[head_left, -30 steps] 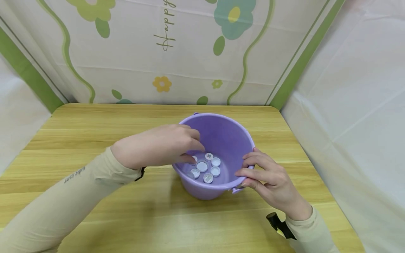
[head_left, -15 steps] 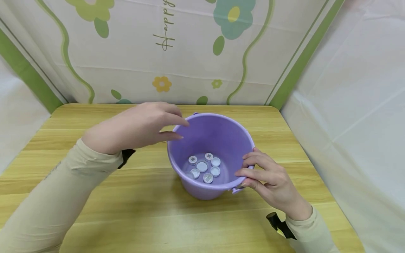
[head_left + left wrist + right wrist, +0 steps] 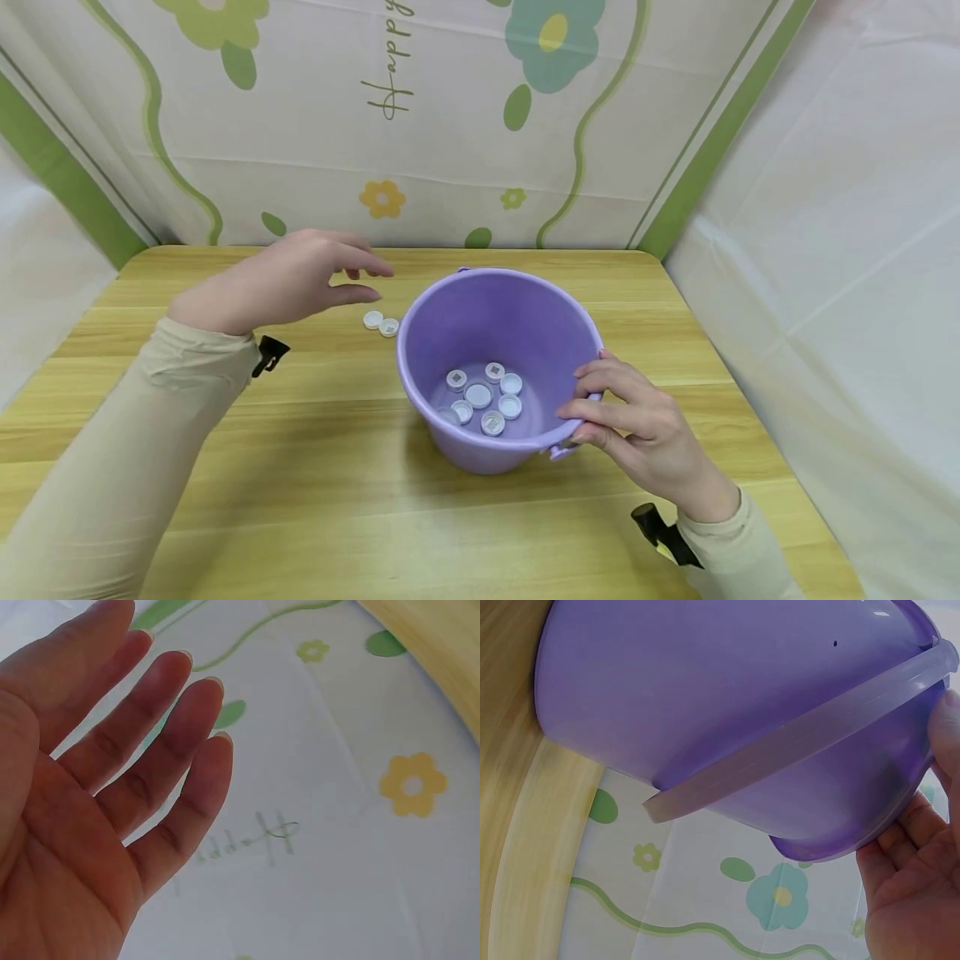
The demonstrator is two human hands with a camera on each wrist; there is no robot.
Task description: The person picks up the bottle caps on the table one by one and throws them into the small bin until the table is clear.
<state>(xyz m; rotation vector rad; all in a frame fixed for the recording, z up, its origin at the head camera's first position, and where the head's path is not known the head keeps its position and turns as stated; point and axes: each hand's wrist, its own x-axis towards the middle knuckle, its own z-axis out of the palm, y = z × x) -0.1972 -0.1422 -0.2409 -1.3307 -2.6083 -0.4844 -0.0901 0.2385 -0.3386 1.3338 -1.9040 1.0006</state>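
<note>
A purple bucket (image 3: 480, 454) stands on the table, tilted slightly in view so its inside shows. Several small white round caps (image 3: 477, 396) lie on its bottom. My right hand (image 3: 648, 425) grips the rim at the right side, thumb outside and fingers over the edge; the right wrist view shows this grip beside the bucket's handle (image 3: 795, 739). To the bucket's left, my left hand (image 3: 292, 275) hovers with relaxed, parted fingers and holds nothing; the left wrist view shows its bare palm. Just below its fingertips, two white caps (image 3: 381, 323) lie on the wood.
The light wooden table (image 3: 300, 500) reaches back to a white cloth (image 3: 450, 150) printed with flowers, hanging along its far edge. White sheeting (image 3: 840, 250) hangs on the right side as well.
My left hand has come up out of the bucket and moved left, past its rim, uncovering a cap inside and two caps on the table. My right hand stays on the rim.
</note>
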